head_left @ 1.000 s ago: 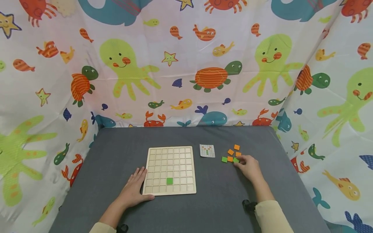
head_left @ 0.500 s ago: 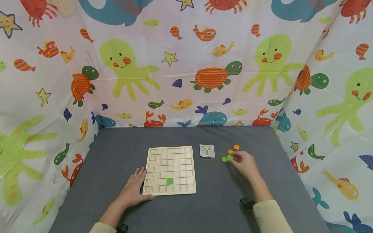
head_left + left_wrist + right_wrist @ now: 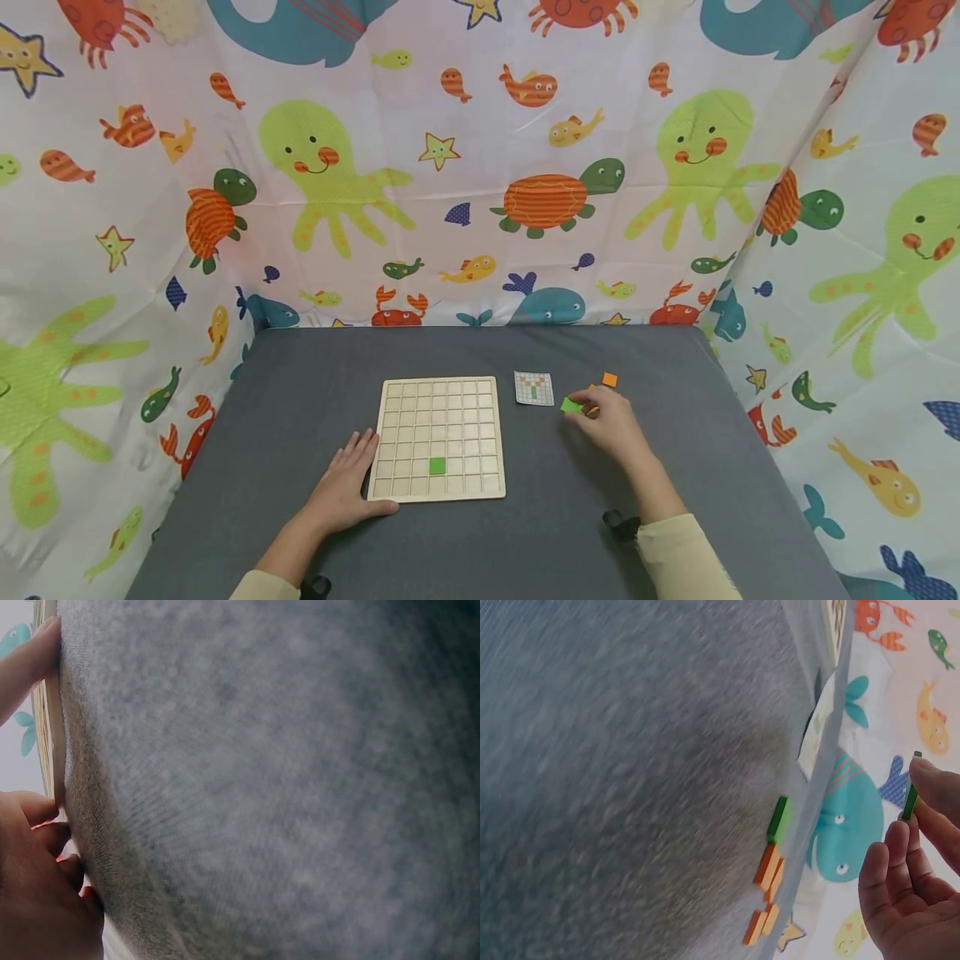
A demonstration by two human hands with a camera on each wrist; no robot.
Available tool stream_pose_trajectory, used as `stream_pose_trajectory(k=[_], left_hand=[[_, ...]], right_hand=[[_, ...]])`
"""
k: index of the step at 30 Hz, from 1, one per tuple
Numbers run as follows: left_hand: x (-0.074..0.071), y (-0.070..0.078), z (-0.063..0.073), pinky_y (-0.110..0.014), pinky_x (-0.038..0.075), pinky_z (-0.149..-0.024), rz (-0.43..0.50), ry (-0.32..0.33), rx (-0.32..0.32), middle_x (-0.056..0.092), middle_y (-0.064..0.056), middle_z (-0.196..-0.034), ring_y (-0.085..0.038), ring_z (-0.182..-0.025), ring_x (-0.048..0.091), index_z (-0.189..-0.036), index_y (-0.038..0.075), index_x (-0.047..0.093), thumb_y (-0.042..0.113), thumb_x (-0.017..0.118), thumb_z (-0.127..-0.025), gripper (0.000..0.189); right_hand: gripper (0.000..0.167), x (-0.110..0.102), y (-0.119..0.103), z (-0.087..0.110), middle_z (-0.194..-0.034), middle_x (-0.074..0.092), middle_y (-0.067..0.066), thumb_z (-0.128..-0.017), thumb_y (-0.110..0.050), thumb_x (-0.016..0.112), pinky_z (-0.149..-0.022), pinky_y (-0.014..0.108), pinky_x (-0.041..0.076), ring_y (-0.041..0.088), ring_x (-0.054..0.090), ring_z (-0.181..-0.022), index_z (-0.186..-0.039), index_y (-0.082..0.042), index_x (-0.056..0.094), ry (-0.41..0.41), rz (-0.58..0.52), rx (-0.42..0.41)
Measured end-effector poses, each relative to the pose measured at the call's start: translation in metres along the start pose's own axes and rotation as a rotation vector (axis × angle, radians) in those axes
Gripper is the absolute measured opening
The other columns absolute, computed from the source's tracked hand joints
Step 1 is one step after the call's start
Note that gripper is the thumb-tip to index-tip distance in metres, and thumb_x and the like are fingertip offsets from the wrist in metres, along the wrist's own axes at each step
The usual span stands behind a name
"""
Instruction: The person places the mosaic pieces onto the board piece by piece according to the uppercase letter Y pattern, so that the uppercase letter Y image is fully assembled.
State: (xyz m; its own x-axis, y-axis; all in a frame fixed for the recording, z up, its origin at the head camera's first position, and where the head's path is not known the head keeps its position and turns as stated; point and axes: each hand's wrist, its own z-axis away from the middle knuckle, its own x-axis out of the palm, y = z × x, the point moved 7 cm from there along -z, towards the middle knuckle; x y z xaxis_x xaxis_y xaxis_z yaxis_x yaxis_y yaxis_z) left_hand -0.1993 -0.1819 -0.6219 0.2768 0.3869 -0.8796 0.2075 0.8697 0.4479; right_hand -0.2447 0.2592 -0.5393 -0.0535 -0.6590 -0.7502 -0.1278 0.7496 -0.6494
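Note:
My left hand (image 3: 341, 487) rests on the table against a wooden grid board (image 3: 450, 408), fingers along its left edge and thumb at the near corner. A green square tile (image 3: 437, 466) lies in one of the board's lower cells. Over the loose tiles on the right, my right hand (image 3: 611, 425) pinches another green tile (image 3: 910, 796) between thumb and fingers, raised off the table. Below it, the right wrist view shows a green tile (image 3: 779, 819) and several orange tiles (image 3: 766, 866) lying on the cloth. From the head, my hand hides part of that group.
A small paper card (image 3: 534, 389) printed with a coloured grid lies between the board and the loose tiles. One orange tile (image 3: 610, 379) sits at the back of the group. Grey cloth covers the table (image 3: 525, 542); a sea-animal curtain (image 3: 465, 200) hangs behind and at both sides.
The right hand has moved left from the right side of the tile group, carrying the green tile toward the card. The left hand and the board have stayed put.

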Motion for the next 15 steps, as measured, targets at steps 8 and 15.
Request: stream_pose_trajectory(k=[8,15], left_hand=[[0.0,0.0,0.001,-0.062,0.015,-0.123,-0.005,0.006,0.012,0.016,-0.017,-0.168,-0.04,-0.156,0.01,-0.161,0.004,0.017,0.08,0.073,-0.067,0.133],[-0.001,0.002,0.001,-0.062,0.015,-0.123,0.004,0.007,0.013,0.016,-0.017,-0.168,-0.04,-0.156,0.01,-0.161,0.004,0.018,0.079,0.073,-0.068,0.132]], right_hand=[[0.025,0.012,-0.017,-0.003,-0.099,0.068,0.007,-0.083,-0.015,0.083,-0.075,0.036,0.061,0.019,0.066,-0.085,-0.106,-0.009,0.078,-0.021,-0.034,-0.034],[0.024,0.023,-0.031,-0.004,-0.099,0.068,0.005,-0.082,-0.014,0.084,-0.074,0.035,0.059,0.015,0.064,-0.082,-0.105,-0.008,0.078,-0.033,-0.026,-0.071]])
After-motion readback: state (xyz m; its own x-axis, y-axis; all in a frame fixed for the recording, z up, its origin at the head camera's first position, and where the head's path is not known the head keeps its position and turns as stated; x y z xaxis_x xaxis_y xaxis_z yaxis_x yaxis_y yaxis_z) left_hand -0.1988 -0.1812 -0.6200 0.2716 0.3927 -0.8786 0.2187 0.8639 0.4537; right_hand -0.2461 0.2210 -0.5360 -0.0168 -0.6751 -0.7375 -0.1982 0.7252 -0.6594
